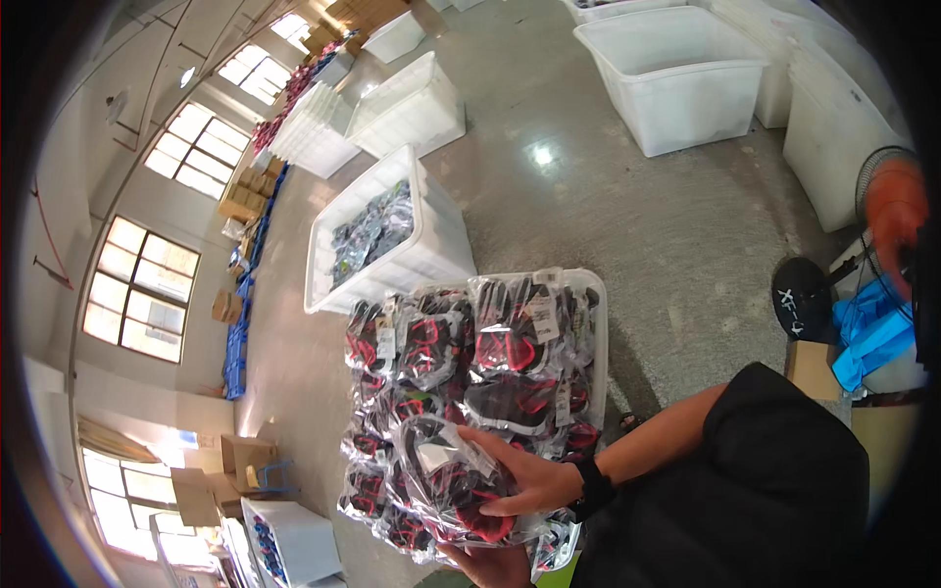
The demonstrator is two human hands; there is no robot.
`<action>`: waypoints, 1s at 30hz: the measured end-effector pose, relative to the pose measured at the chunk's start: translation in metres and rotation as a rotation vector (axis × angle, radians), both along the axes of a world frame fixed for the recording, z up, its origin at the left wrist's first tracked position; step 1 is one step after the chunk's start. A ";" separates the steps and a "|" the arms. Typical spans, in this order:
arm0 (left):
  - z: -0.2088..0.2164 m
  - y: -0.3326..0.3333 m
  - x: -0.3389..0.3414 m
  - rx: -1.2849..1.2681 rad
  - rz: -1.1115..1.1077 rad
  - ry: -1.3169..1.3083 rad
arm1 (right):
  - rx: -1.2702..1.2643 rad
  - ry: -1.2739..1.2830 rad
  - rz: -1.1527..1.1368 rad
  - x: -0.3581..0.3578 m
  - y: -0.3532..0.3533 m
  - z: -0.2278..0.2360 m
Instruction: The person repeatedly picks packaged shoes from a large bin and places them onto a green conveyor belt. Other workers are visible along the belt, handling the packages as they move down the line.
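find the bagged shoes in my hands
In the head view, the bagged shoes are at lower centre, right hand on their right side, left hand at their lower edge, over the white bin.

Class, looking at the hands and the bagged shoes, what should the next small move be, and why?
Probably lower the bagged shoes onto the similar bags in the white bin: the right hand grips them over that pile, with the left hand at their near edge.

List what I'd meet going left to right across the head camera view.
Mid-height window → cardboard box near the wall → stacked white bins → bagged shoes → right hand on them → big white bin → small brown box → blue plastic.
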State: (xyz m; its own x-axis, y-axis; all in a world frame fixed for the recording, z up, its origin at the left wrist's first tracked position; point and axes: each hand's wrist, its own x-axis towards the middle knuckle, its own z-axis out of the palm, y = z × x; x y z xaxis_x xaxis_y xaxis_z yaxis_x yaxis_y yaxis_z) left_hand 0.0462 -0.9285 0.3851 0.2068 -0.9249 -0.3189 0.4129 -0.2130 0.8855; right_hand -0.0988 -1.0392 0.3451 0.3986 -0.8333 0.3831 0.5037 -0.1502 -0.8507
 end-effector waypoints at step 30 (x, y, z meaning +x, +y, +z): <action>-0.081 -0.260 0.057 -0.087 0.213 0.066 | 0.260 0.501 -0.137 -0.148 0.002 -0.098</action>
